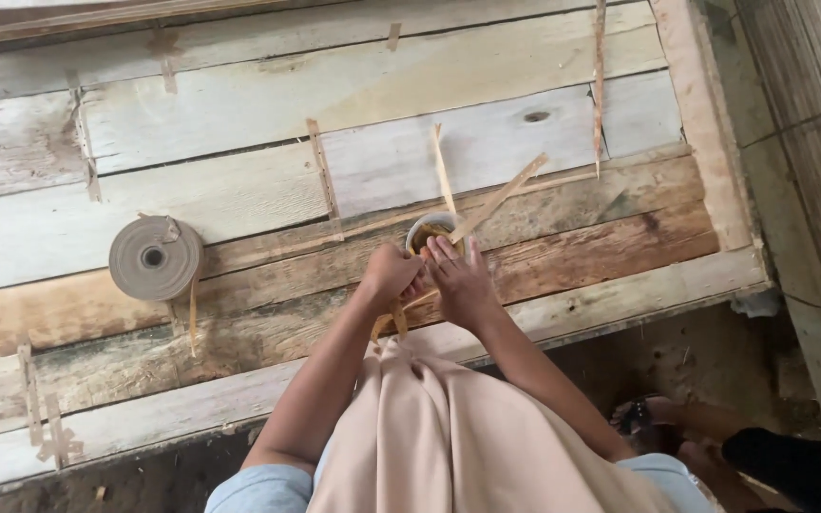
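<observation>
A small round container (432, 231) with a pale rim sits on the plank table (334, 190), just past the centre of the view toward one o'clock, partly wrapped in flat bamboo strips (496, 199) that rise from it — one thin strip toward twelve o'clock, a wider one slanting to two o'clock. Its inside looks brownish; what fills it is hard to make out. The left hand (390, 275) is clenched around strip ends at the container's seven o'clock side, the loose tails (391, 321) hanging below the fist toward the lap. The right hand (463, 280) lies with fingers extended, fingertips on the container's near rim and pressing the weave; whether it pinches a strip cannot be told.

The table is rough, weathered boards — pale and bleached at the far side, darker and stained nearer the person. Short offcuts of strip (322, 166) lie scattered over it, and a long one (599, 85) runs up toward one o'clock. At nine o'clock a coil of grey-brown flat tape (154, 256) stands on edge, its hollow core facing up.

A beige cloth (448, 427) covers the lap at six o'clock. At four o'clock a sandalled foot (648, 423) rests on bare earth, half hidden by the arm; a dark shape (791, 465) beside it is cut off by the frame
</observation>
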